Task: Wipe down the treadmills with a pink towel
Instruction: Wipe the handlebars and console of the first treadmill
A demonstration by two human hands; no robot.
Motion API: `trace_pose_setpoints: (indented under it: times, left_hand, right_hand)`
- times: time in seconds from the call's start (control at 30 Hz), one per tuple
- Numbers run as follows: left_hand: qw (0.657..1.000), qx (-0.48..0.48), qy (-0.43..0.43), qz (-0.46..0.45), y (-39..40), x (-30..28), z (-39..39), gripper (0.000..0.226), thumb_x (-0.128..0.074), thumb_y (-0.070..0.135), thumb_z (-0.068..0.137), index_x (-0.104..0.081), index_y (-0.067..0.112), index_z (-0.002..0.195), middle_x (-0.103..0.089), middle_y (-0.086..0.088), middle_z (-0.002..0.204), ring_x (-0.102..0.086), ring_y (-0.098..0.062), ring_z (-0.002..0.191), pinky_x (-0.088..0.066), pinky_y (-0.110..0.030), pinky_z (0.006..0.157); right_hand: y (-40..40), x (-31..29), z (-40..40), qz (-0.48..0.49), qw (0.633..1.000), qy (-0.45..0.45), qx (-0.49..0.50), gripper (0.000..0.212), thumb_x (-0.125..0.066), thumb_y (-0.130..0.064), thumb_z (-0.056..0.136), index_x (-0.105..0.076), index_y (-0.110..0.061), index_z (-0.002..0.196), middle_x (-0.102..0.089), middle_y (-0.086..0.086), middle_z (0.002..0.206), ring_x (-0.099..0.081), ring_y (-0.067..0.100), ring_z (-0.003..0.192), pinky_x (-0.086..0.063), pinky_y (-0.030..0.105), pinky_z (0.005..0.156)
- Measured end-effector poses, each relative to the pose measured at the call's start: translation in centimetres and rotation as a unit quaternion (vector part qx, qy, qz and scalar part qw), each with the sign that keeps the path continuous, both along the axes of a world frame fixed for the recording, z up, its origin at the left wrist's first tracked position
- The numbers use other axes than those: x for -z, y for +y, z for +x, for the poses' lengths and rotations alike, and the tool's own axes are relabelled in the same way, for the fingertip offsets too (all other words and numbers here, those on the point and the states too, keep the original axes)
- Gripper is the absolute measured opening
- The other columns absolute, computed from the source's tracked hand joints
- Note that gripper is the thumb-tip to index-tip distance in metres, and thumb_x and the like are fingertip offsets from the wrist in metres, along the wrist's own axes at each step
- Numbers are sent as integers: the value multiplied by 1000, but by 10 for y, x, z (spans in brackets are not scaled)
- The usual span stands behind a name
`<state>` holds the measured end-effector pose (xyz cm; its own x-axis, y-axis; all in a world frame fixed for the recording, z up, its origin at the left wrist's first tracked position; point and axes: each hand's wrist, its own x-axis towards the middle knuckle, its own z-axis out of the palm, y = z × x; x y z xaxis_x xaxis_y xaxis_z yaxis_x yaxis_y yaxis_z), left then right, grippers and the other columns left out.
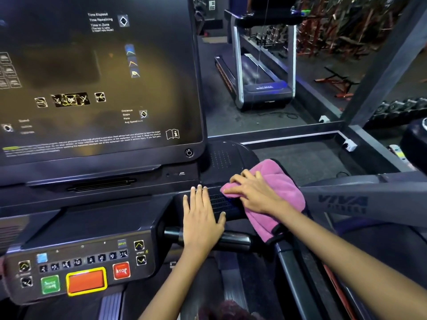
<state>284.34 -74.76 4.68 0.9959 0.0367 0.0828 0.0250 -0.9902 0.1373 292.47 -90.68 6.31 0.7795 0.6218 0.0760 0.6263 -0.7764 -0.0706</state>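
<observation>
My right hand (pixel 253 195) is pressing the pink towel (pixel 280 199) onto the treadmill console's (pixel 115 218) right shoulder, fingers spread. My left hand (pixel 202 218) is lying flat just beside it. Red STOP button (pixel 121 270) is sitting lower left.

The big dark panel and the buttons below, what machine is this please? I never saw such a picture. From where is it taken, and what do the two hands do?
There is one picture, taken by a camera worn on the person's head, looking forward and down. The machine is a treadmill in a gym. The dark panel is its screen, switched off or dim. Below sits the control panel with a red STOP button. The right hand presses a pink towel onto the console's right side, beside the handrail. The left hand lies flat and open on the console, holding nothing. Behind, on the floor, stands a second treadmill.
</observation>
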Motion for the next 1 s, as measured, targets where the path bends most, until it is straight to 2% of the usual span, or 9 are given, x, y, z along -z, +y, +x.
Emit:
trace_pose_setpoints:
  times: [0.07, 0.17, 0.3, 0.37, 0.47, 0.53, 0.63, 0.7, 1.0]
  left_hand:
    - [1000, 7, -30, -7, 3, 5, -4, 79, -65, 47, 70, -50, -4, 128, -52, -20, 134, -47, -34, 127, -27, -49, 108]
    - [999, 13, -48, -22, 8, 8, -19, 73, -44, 47, 76, -52, -5, 126, -52, -20, 133, -49, -34, 125, -24, -47, 104]
    - [998, 12, -61, -32, 15, 16, -37, 69, -39, 48, 84, -51, -5, 127, -51, -20, 134, -48, -34, 126, -24, -47, 106]
    - [997, 9, -70, -37, 17, 17, -40, 68, -39, 49, 86, -52, -5, 126, -51, -20, 134, -48, -34, 126, -24, -46, 106]
    - [997, 6, -66, -45, 18, 17, -44, 68, -40, 50, 86, -54, -4, 125, -52, -19, 134, -48, -34, 126, -26, -45, 104]
    - [997, 1, -59, -52, 19, 19, -47, 68, -39, 51, 87, -55, -3, 125, -52, -17, 135, -48, -33, 126, -26, -44, 105]
    - [997, -3, -59, -56, 21, 22, -51, 68, -31, 53, 92, -56, -2, 124, -52, -16, 134, -49, -33, 126, -21, -41, 109]
    - [997, -4, -57, -60, 22, 23, -51, 70, -25, 54, 94, -56, -1, 125, -53, -16, 134, -49, -33, 126, -17, -39, 111]
    - [996, 3, -60, -69, 24, 25, -54, 73, -20, 56, 96, -55, -1, 126, -51, -15, 136, -44, -28, 130, -18, -39, 111]
  right_hand:
    - [14, 5, -5, -2, 999, -37, -29, 47, -56, -9, 77, -63, -35, 116, -58, 0, 111, -49, 26, 94, -35, 39, 72]
    - [30, 15, -8, 4, 995, -85, -42, 49, -67, -11, 68, -65, -34, 110, -61, -1, 101, -52, 24, 82, -37, 35, 63]
    - [49, 21, -10, 19, 989, -135, -59, 53, -72, -11, 62, -66, -33, 111, -62, -2, 98, -54, 23, 77, -38, 33, 61]
    - [48, 23, -9, 19, 985, -156, -72, 51, -62, -10, 65, -67, -31, 111, -63, 0, 98, -54, 25, 76, -38, 33, 60]
    - [37, 23, -5, 15, 982, -171, -80, 54, -33, -14, 71, -68, -28, 110, -64, 1, 98, -53, 25, 75, -37, 34, 57]
    - [34, 21, -3, 8, 983, -166, -77, 55, -29, -15, 70, -69, -28, 108, -64, 2, 97, -54, 26, 75, -38, 35, 56]
    - [49, 15, -1, -6, 983, -166, -73, 45, -56, -11, 67, -68, -28, 107, -62, 4, 98, -53, 27, 78, -38, 36, 59]
    - [67, 12, -1, -1, 984, -159, -75, 53, -72, -9, 56, -69, -28, 105, -62, 4, 97, -53, 27, 78, -38, 36, 60]
    - [86, 10, -6, -32, 979, -185, -75, 48, -80, -17, 52, -70, -28, 97, -61, 3, 93, -55, 25, 76, -39, 33, 58]
